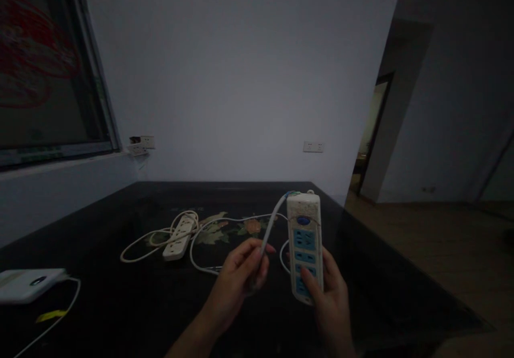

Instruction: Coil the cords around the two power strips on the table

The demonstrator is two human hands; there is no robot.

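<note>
My right hand [331,293] grips the lower part of a white power strip [295,208], thumb on its blue socket faces. The strip is held nearly upright above the table, with a dark blue switch near its top. A thick white cord [272,221] bends out of the strip's top end, where blue and green wire colours show. Closed around that cord, my left hand [247,267] is to the left of the strip. Behind the hands, more of the white cord loops across the table.
On the black table [120,293] lies a second white power strip [176,245] with its cord coiled over it. A white device [34,283] with a thin cable sits at the left, near a yellow scrap [51,315]. Wall sockets [313,147] are behind.
</note>
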